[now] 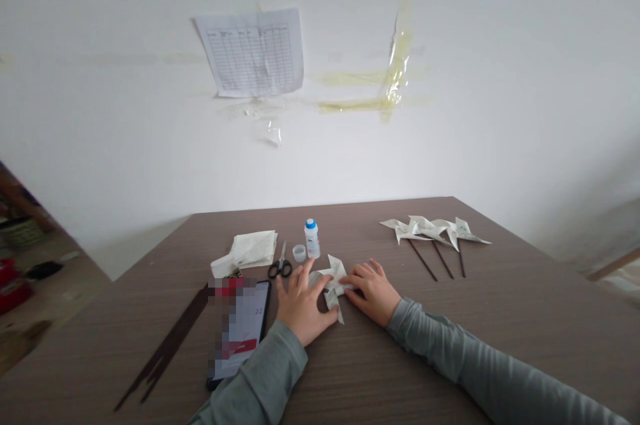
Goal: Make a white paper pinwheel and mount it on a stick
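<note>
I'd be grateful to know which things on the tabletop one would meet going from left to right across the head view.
Dark sticks → stack of paper → scissors → small cap → white bottle → paper pinwheel → three more pinwheels.

Indoor room with a paper-craft table (370, 378); home or small workroom, impossible to tell which.
The white wall (475, 138) carries a printed sheet (256, 55) with a ruled grid and strips of yellowed tape (399, 68). Against it stands the wood-grain table, bearing scissors (282, 261), a small bottle (312, 241) and paper pinwheels (423, 227). Odds and ends lie about the floor (70, 298) at far left.
</note>
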`<state>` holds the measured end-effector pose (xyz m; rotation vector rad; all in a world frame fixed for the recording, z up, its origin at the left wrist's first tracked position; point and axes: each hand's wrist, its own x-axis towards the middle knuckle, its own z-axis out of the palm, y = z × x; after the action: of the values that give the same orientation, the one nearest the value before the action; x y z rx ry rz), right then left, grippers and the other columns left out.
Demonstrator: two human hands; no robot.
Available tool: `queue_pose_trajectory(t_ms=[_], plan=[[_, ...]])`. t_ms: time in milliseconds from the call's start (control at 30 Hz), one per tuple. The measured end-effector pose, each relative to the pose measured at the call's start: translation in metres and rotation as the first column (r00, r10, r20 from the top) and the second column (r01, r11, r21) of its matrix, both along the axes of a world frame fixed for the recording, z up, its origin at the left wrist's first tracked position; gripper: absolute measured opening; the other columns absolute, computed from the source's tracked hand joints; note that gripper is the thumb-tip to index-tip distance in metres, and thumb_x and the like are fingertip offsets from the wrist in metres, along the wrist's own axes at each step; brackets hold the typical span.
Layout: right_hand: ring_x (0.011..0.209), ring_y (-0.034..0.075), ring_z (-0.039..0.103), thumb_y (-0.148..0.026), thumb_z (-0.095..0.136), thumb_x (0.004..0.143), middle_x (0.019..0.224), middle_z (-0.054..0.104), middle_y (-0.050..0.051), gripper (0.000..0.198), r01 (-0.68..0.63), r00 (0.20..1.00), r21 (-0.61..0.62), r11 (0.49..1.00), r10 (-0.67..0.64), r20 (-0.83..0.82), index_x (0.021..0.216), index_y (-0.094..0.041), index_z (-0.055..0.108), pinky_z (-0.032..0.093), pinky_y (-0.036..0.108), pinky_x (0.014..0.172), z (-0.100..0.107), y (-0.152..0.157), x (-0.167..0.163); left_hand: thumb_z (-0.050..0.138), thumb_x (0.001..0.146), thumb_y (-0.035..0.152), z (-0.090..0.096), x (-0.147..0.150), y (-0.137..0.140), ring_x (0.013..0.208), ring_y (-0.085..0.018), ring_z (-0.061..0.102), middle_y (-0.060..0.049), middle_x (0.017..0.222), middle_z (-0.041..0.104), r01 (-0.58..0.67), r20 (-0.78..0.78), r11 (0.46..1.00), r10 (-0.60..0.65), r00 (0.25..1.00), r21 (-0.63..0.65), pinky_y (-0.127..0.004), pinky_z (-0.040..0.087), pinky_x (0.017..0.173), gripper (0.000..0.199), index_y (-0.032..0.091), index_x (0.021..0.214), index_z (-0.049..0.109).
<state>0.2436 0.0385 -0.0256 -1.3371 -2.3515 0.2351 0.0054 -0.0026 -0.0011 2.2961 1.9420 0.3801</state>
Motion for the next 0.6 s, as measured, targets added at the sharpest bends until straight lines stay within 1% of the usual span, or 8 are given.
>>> queue_pose_trajectory(t_ms=[67,200,300,433,533,600], plan=[[0.131,0.038,0.086,-0.025,0.079,0.115,0.127,0.092,0.009,0.031,-0.011,1.000,0.019,1.000,0.011,-0.007,0.135,-0.038,0.099,0.052,0.074,0.146,-0.003,0.002,0.001,0.099,0.100,0.043,0.001,0.000,0.000,0.191,-0.056,0.048,-0.005,0.212,0.051,0.003,0.006,1.000,-0.003,1.000,-0.009,-0.094,0.029,0.157,0.065,0.049,0.164,0.091],[0.128,0.038,0.087,-0.024,0.081,0.114,0.124,0.092,0.009,0.029,-0.020,1.000,0.057,0.998,0.021,-0.022,0.132,-0.037,0.100,0.055,0.074,0.143,-0.007,0.003,0.002,0.102,0.098,0.040,0.007,0.003,0.000,0.187,-0.059,0.052,-0.008,0.209,0.056,0.012,0.028,1.000,-0.011,1.000,-0.021,-0.097,0.030,0.156,0.061,0.045,0.158,0.096],[0.129,0.038,0.087,-0.023,0.081,0.114,0.125,0.093,0.009,0.030,-0.022,1.000,0.056,0.998,0.023,-0.016,0.133,-0.037,0.100,0.055,0.075,0.144,-0.006,0.002,0.002,0.103,0.098,0.040,0.009,0.004,0.001,0.188,-0.058,0.052,-0.008,0.210,0.055,-0.002,0.016,0.999,0.003,1.000,-0.049,-0.098,0.029,0.155,0.061,0.046,0.159,0.095],[0.130,0.038,0.086,-0.023,0.078,0.116,0.126,0.093,0.010,0.032,-0.025,1.000,0.047,0.999,0.025,-0.004,0.136,-0.037,0.100,0.053,0.075,0.145,-0.004,0.001,0.002,0.102,0.099,0.041,0.004,0.002,0.004,0.189,-0.058,0.051,-0.007,0.210,0.054,0.008,0.014,0.999,-0.007,1.000,-0.034,-0.098,0.030,0.155,0.061,0.048,0.159,0.095],[0.125,0.037,0.086,-0.026,0.080,0.116,0.122,0.091,0.009,0.031,-0.025,1.000,0.047,0.999,0.025,-0.005,0.135,-0.039,0.101,0.056,0.073,0.141,-0.002,0.000,0.001,0.103,0.097,0.041,0.000,-0.001,0.004,0.189,-0.059,0.052,-0.009,0.209,0.054,0.010,0.033,1.000,-0.009,0.999,-0.018,-0.098,0.032,0.155,0.061,0.045,0.157,0.095],[0.123,0.037,0.085,-0.026,0.082,0.115,0.122,0.090,0.009,0.031,-0.022,1.000,0.046,0.999,0.022,-0.005,0.134,-0.040,0.101,0.056,0.073,0.140,-0.002,0.000,0.001,0.104,0.096,0.041,-0.002,-0.002,0.004,0.188,-0.058,0.053,-0.011,0.209,0.054,0.006,0.048,1.000,-0.006,0.999,0.006,-0.098,0.034,0.155,0.066,0.044,0.161,0.094]])
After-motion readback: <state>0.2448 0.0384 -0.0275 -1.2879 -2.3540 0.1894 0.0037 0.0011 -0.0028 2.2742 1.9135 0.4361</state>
